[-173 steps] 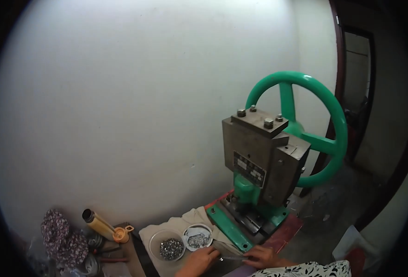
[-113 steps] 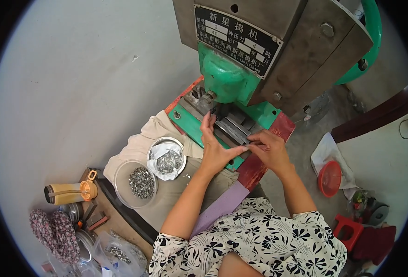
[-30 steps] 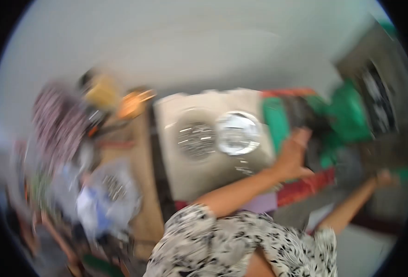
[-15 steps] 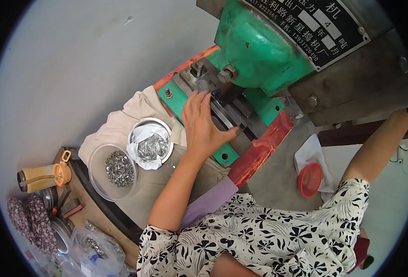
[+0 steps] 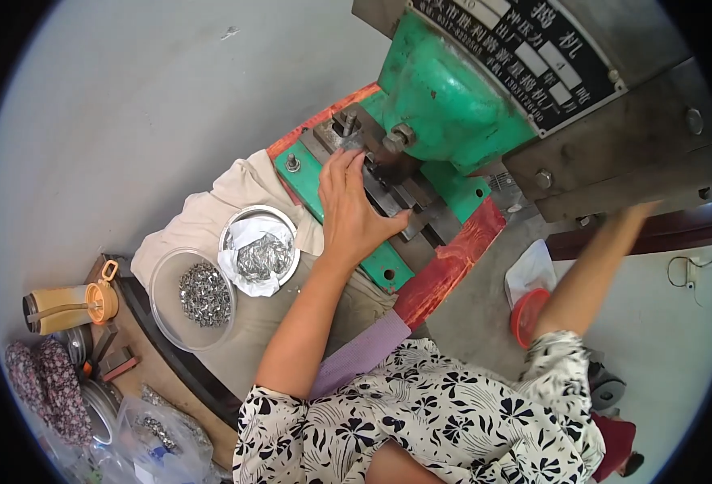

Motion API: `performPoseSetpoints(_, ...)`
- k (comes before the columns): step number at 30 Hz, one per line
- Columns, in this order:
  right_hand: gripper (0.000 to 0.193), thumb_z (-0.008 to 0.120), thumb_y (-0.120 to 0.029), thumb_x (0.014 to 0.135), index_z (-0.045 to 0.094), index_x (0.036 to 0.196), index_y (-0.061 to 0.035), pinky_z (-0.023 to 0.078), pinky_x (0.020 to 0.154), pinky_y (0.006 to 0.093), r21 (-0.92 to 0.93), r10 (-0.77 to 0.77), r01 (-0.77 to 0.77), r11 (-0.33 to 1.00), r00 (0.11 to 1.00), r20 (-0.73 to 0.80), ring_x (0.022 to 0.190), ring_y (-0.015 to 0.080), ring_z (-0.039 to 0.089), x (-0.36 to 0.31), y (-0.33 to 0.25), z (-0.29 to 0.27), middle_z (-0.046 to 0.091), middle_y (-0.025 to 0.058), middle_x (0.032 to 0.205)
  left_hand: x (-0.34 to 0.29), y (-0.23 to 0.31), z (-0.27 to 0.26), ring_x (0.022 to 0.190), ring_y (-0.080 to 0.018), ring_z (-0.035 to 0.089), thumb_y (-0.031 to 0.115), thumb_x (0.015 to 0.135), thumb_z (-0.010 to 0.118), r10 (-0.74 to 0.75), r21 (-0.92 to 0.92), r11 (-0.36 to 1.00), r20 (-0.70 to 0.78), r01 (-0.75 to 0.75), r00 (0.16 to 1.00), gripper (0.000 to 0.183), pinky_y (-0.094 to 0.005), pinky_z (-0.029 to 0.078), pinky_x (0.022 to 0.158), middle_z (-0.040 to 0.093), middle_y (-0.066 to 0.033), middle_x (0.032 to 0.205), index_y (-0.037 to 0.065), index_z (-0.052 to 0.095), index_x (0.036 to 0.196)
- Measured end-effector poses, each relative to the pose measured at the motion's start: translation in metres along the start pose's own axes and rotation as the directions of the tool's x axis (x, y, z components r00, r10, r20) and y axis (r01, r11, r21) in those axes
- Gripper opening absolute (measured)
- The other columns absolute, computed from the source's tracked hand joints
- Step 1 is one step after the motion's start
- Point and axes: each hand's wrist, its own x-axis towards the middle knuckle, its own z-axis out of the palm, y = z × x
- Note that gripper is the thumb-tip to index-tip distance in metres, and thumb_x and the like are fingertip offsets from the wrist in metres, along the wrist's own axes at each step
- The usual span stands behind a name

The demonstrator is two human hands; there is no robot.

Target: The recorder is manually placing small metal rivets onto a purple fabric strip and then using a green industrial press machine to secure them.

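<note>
My left hand (image 5: 346, 206) rests over the bed of a green press (image 5: 449, 97). Its fingertips lie at the steel die (image 5: 384, 192), near a bolt, while the thumb stretches away to the right. The fingers and thumb stand wide apart, and nothing shows between them. My right forearm (image 5: 590, 270) reaches up behind the press's dark steel side plate (image 5: 614, 153), which hides the right hand. Left of my left forearm stand a clear tub (image 5: 162, 310) of small metal pieces (image 5: 206, 294) and a metal bowl (image 5: 293, 270) lined with white material, holding shiny thin pieces (image 5: 261, 256).
A beige cloth (image 5: 203, 218) lies under the containers. Red-painted edging (image 5: 453, 262) borders the press bed. At the lower left are a yellow-orange bottle (image 5: 66, 310), patterned fabric (image 5: 49, 387) and plastic bags (image 5: 158, 436). A red basin (image 5: 527, 315) stands to the right, and another person (image 5: 614, 444) shows at the lower right.
My right forearm has swung inward to the left, its hand now behind the side plate. The left hand stays at the die with its thumb slightly shifted. The view has moved a little.
</note>
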Motion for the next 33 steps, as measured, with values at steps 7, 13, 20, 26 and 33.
performPoseSetpoints(7, 0.037, 0.053, -0.022, 0.100, 0.055, 0.124, 0.0060, 0.048, 0.095, 0.0381, -0.124, -0.147, 0.145, 0.982, 0.989, -0.005, 0.109, 0.0257, 0.059, -0.031, -0.042, 0.014, 0.060, 0.0157, 0.120, -0.014, -0.004, -0.014, 0.134, -0.0384, 0.036, 0.023, 0.053, 0.090, -0.037, -0.046, 0.998, 0.033, 0.038, 0.999, 0.096, -0.0480, 0.031, 0.111, 0.042, -0.0162, 0.137, -0.004, 0.044, 0.132)
performPoseSetpoints(13, 0.037, 0.054, -0.021, 0.099, 0.054, 0.124, 0.0065, 0.047, 0.096, 0.0380, -0.199, -0.186, 0.178, 0.964, 0.982, -0.023, 0.110, 0.0253, 0.058, 0.038, 0.050, -0.073, 0.059, 0.0159, 0.120, -0.010, 0.003, -0.019, 0.132, -0.0381, 0.038, 0.025, 0.050, 0.088, -0.064, -0.007, 0.998, 0.031, 0.064, 0.997, 0.095, -0.0476, 0.029, 0.111, 0.044, -0.0167, 0.134, -0.005, 0.045, 0.129)
performPoseSetpoints(20, 0.037, 0.054, -0.020, 0.098, 0.054, 0.123, 0.0072, 0.046, 0.097, 0.0379, -0.317, -0.242, 0.221, 0.922, 0.970, -0.030, 0.111, 0.0248, 0.057, 0.077, 0.123, -0.127, 0.058, 0.0162, 0.121, -0.037, 0.018, -0.024, 0.133, -0.0392, 0.037, 0.024, 0.050, 0.087, -0.053, -0.054, 0.997, 0.067, 0.057, 0.996, 0.095, -0.0489, 0.028, 0.112, 0.044, -0.0181, 0.133, -0.005, 0.043, 0.130)
performPoseSetpoints(26, 0.037, 0.055, -0.019, 0.097, 0.054, 0.123, 0.0077, 0.045, 0.098, 0.0379, -0.370, -0.291, 0.265, 0.891, 0.957, -0.015, 0.112, 0.0244, 0.056, -0.066, 0.028, -0.025, 0.057, 0.0164, 0.121, -0.040, 0.016, -0.022, 0.133, -0.0384, 0.036, 0.025, 0.051, 0.087, -0.086, -0.069, 0.993, 0.079, 0.092, 0.993, 0.098, -0.0485, 0.028, 0.112, 0.041, -0.0179, 0.135, -0.004, 0.040, 0.132)
performPoseSetpoints(33, 0.030, 0.060, -0.015, 0.097, 0.059, 0.119, 0.0040, 0.043, 0.092, 0.0310, -0.048, 0.247, -0.242, 0.969, 0.947, 0.204, 0.099, 0.0180, 0.056, -0.215, -0.121, 0.077, 0.060, 0.0095, 0.108, -0.045, 0.010, -0.026, 0.128, -0.0379, 0.039, 0.024, 0.053, 0.094, -0.054, -0.186, 0.979, 0.141, 0.080, 0.988, 0.105, -0.0475, 0.031, 0.109, 0.041, -0.0174, 0.138, -0.001, 0.038, 0.138)
